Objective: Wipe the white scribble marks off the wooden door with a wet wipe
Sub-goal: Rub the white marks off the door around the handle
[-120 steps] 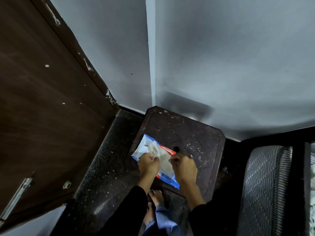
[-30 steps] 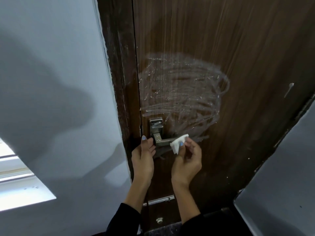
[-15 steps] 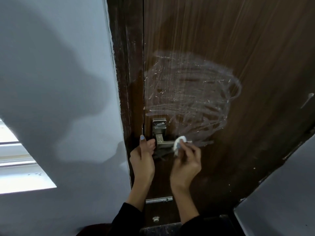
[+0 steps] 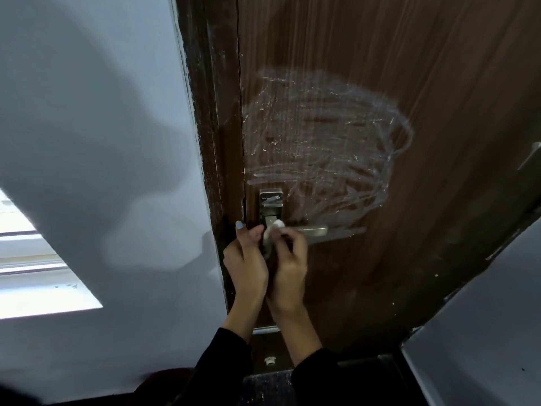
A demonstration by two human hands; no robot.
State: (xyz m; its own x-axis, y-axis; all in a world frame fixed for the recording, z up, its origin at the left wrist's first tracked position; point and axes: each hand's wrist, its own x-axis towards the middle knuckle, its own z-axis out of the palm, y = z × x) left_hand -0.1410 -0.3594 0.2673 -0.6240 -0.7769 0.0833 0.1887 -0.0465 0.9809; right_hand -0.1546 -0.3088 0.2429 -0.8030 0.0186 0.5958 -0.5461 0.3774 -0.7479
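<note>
A dark wooden door (image 4: 439, 68) fills the upper right. A broad patch of white scribble marks (image 4: 322, 148) covers it above the metal lever handle (image 4: 310, 230). Both hands are raised together just below the handle plate. My right hand (image 4: 288, 259) pinches a small bunched white wet wipe (image 4: 270, 230) in front of the handle's base. My left hand (image 4: 246, 259) is beside it at the door's edge, its fingers curled and touching the wipe. The wipe is below the scribble and does not touch it.
The dark door frame (image 4: 210, 142) runs down the left of the door, next to a pale wall (image 4: 87, 112). A bright window ledge (image 4: 35, 276) is at the far left. A metal latch (image 4: 530, 155) sits on the door's right side. A grey surface (image 4: 483, 332) lies at the lower right.
Four seconds ago both hands pulled a wipe from a pack on a stool. Since one second ago the wipe has gone from spread to bunched, and my hands have closed together by the handle.
</note>
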